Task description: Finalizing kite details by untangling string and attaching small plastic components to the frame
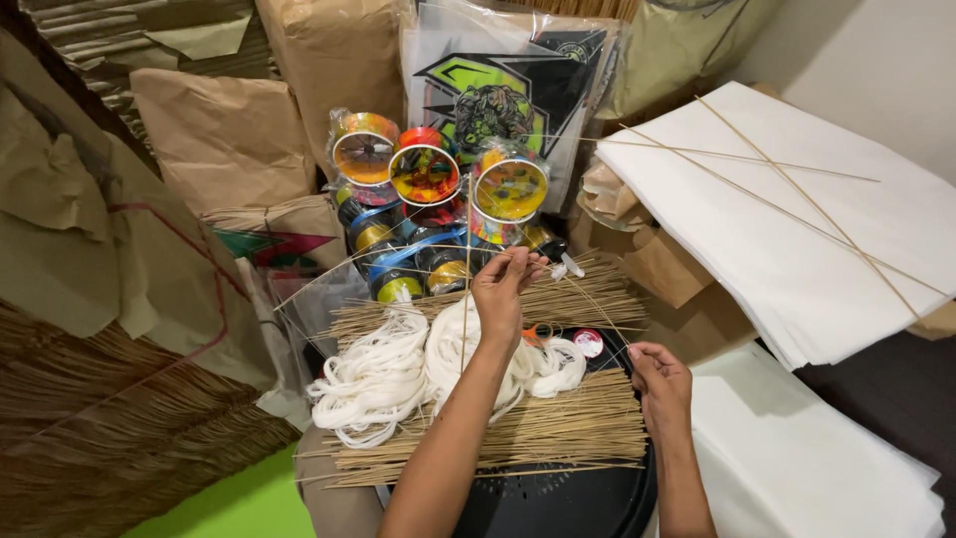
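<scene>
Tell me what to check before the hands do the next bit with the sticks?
1. Left hand pinching a thin bamboo stick: ok, the grip is closed on it.
2. Right hand holding something: cannot tell, its fingers are curled near a curved stick.
3. Spare sticks close by: ok, the bundle of bamboo sticks lies under both hands.
4. White string skeins within reach: ok, beside the left forearm.
5. White paper sheets flat: ok, with crossed sticks on top.
</scene>
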